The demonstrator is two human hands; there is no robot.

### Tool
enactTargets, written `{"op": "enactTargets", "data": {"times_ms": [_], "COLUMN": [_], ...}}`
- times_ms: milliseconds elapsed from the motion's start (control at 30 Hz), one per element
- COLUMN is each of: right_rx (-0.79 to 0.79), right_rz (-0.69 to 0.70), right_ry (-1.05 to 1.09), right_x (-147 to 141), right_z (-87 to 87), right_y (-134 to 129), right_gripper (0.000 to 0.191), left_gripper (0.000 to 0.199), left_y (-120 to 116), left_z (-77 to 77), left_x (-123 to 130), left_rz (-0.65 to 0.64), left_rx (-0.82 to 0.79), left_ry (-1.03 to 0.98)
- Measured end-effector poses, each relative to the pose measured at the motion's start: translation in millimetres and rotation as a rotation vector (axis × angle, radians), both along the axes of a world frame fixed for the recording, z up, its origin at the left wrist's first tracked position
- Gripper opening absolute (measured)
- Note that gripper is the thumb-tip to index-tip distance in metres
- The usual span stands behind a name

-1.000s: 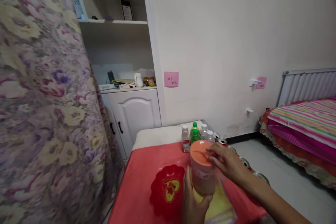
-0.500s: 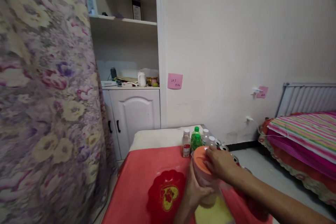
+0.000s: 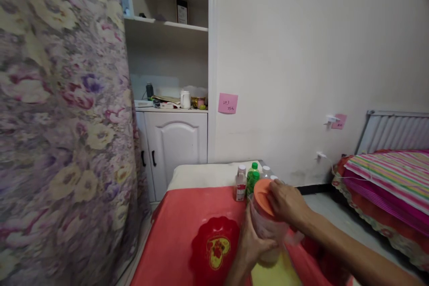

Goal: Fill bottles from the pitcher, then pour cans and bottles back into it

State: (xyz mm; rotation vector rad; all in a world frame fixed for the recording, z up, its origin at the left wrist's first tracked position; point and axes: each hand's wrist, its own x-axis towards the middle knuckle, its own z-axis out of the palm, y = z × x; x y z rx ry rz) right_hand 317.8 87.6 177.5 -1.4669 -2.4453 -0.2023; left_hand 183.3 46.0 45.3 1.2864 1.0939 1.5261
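Note:
A clear plastic jug [image 3: 268, 232] with an orange lid [image 3: 263, 195] is above a yellow sheet [image 3: 276, 271] on the red-covered table. My left hand [image 3: 253, 239] is wrapped round the jug's near left side. My right hand [image 3: 288, 201] grips the lid's right edge, its fingers closed on it; the lid looks tilted. Left of the jug lies a red scalloped tray [image 3: 201, 246] with a yellow pattern. Whether the jug's base rests on the sheet is unclear.
Behind the jug stand a clear bottle [image 3: 240, 183], green-capped bottles [image 3: 254, 178] and white-capped bottles. A flowered curtain [image 3: 67, 120] hangs at left, beside a white cabinet [image 3: 177, 143]. A bed [image 3: 392, 178] is at right.
The orange lid has risen slightly and tips more, with my right hand on it. The whole view has shifted a little, so the room's contents appear further right.

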Motion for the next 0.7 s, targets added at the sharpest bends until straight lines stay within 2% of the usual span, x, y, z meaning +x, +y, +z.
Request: {"op": "enactTargets", "data": {"times_ms": [100, 200, 433, 500, 633, 700], "right_rx": [0.020, -0.003, -0.146, -0.224, -0.543, -0.624], "right_rz": [0.016, 0.053, 0.136, 0.169, 0.203, 0.226], "right_ry": [0.118, 0.244, 0.644, 0.793, 1.334, 1.537], "right_x": [5, 13, 29, 32, 34, 34], "right_z": [15.9, 23.0, 7.4, 1.9, -6.9, -10.3], "right_y": [3, 8, 13, 9, -5, -12], "right_gripper": [0.020, 0.016, 0.027, 0.030, 0.024, 0.023], "left_gripper": [0.112, 0.114, 0.125, 0.124, 0.120, 0.112], "left_y": [-1, 0, -1, -5, -13, -18], "left_z": [2.1, 1.7, -8.6, -8.2, -4.7, -4.2], "left_x": [0, 0, -1, 0, 0, -2], "left_rz": [0.005, -0.011, -0.006, -0.004, 0.023, 0.072], "left_rx": [-0.001, 0.001, -0.007, -0.018, -0.048, -0.059], "left_ry": [0.007, -0.006, -0.027, -0.023, 0.000, -0.024]}}
